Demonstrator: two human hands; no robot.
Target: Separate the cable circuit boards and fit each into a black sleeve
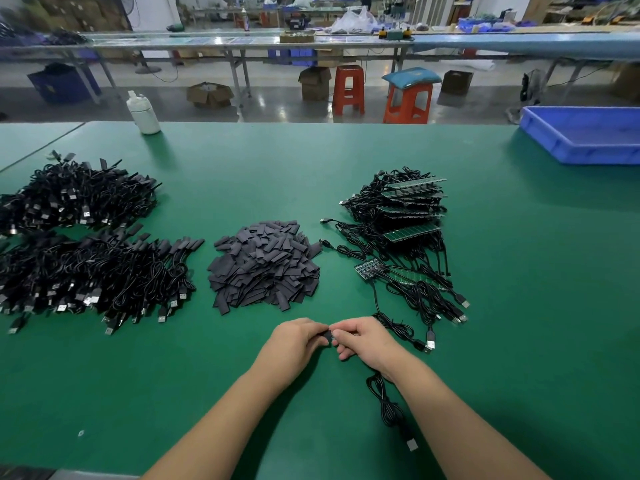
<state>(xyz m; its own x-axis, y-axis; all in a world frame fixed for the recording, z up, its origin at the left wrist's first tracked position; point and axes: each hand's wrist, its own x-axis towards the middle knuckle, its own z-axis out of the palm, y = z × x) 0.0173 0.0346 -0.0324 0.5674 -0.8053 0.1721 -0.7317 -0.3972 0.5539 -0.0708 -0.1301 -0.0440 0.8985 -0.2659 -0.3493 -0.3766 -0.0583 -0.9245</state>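
Our left hand (298, 337) pinches a black sleeve (325, 337) and our right hand (363, 337) pinches a small circuit board (333, 337); the two meet between our fingertips, so we judge one fitting is under way. This board's cable (389, 407) trails back under our right wrist. Far to the left of our left hand lie heaps of sleeved cables (86, 258), which we take as finished. Just ahead of our hands sits the pile of loose sleeves (263, 265). Ahead and right of our right hand, panels of unseparated boards (408, 216) remain, so plenty is left.
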